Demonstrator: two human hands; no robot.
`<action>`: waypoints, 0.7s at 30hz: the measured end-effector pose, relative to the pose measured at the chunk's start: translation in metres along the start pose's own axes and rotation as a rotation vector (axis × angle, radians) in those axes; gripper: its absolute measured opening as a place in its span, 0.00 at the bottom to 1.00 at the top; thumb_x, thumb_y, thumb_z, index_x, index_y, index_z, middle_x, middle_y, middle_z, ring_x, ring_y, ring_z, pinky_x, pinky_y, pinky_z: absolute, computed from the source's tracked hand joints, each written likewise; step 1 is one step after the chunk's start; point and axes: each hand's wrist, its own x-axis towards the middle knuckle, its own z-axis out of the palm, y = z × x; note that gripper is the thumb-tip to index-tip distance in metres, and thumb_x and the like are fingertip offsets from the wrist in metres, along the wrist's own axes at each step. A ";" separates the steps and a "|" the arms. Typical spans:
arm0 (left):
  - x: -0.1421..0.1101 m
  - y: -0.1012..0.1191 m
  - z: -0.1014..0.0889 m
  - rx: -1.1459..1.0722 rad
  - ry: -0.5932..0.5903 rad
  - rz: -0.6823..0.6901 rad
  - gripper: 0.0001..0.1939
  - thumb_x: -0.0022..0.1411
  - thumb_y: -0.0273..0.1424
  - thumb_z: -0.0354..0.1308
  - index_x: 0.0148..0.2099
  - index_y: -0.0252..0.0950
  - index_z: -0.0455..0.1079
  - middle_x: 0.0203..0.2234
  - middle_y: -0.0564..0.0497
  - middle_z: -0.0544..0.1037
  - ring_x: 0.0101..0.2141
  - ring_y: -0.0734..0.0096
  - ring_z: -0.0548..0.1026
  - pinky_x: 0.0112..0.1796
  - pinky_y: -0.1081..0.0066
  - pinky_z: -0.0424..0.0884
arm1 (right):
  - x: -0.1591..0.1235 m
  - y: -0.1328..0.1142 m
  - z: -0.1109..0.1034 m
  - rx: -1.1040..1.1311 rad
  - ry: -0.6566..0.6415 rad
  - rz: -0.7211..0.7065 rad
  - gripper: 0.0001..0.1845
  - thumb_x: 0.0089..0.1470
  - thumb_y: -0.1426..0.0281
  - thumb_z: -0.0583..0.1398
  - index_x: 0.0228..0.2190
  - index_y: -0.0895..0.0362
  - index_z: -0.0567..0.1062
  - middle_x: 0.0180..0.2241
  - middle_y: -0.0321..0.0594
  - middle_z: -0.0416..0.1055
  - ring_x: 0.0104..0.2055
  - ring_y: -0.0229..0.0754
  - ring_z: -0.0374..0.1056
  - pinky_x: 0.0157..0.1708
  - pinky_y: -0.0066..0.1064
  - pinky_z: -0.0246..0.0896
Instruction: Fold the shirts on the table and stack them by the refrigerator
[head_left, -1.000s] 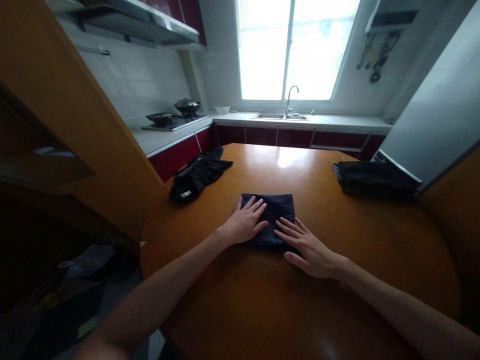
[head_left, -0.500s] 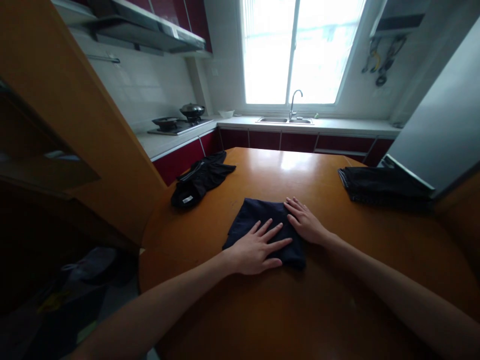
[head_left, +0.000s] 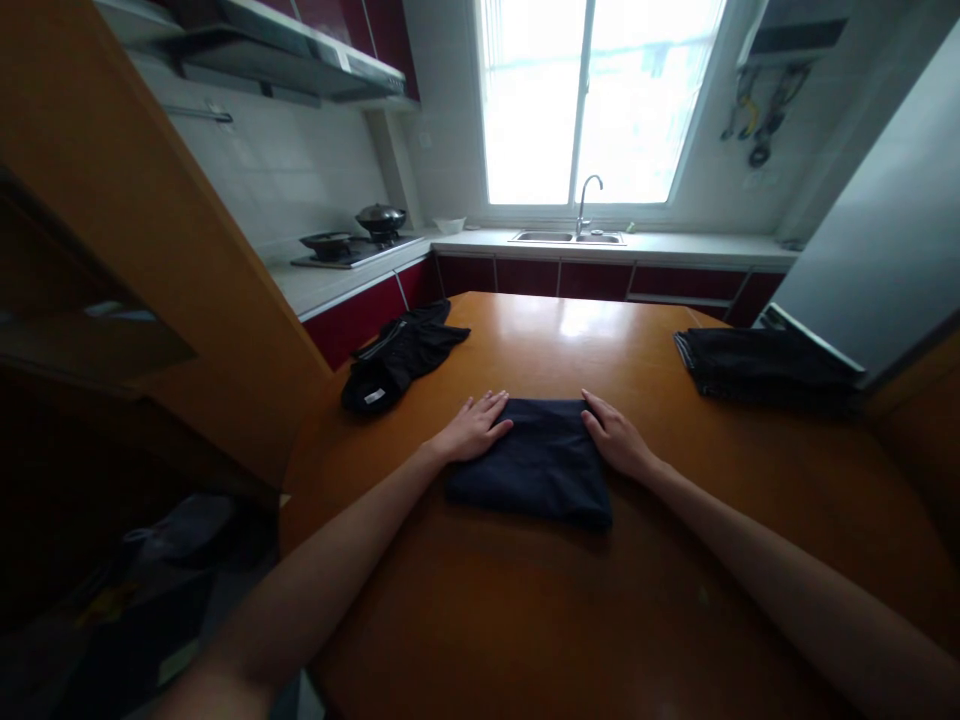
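Note:
A dark navy piece of cloth (head_left: 536,465), folded into a flat bundle, lies on the wooden table in front of me. What kind of garment it is, I cannot tell. My left hand (head_left: 471,428) rests at its far left corner, fingers stretched out and the thumb over the edge. At the far right corner lies my right hand (head_left: 616,436), also flat, its fingertips along the side of the fabric. Neither hand grips the cloth.
A crumpled black garment (head_left: 405,355) with a white label lies at the table's (head_left: 480,610) far left edge. A stack of folded dark clothes (head_left: 765,368) sits at the right, near a pale fridge-like panel (head_left: 877,230). Behind are a counter with a sink (head_left: 547,238) and a stove (head_left: 360,252).
My left hand has slid from the middle of the cloth to its far left corner. The cloth's left side now looks straighter. My right hand has barely shifted.

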 end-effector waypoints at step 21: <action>-0.014 0.000 -0.017 -0.445 0.600 -0.162 0.22 0.71 0.35 0.44 0.59 0.31 0.70 0.55 0.41 0.76 0.56 0.61 0.73 0.59 0.63 0.66 | 0.002 0.019 -0.008 0.190 0.309 0.181 0.27 0.63 0.59 0.49 0.53 0.61 0.76 0.54 0.51 0.74 0.57 0.51 0.70 0.60 0.45 0.60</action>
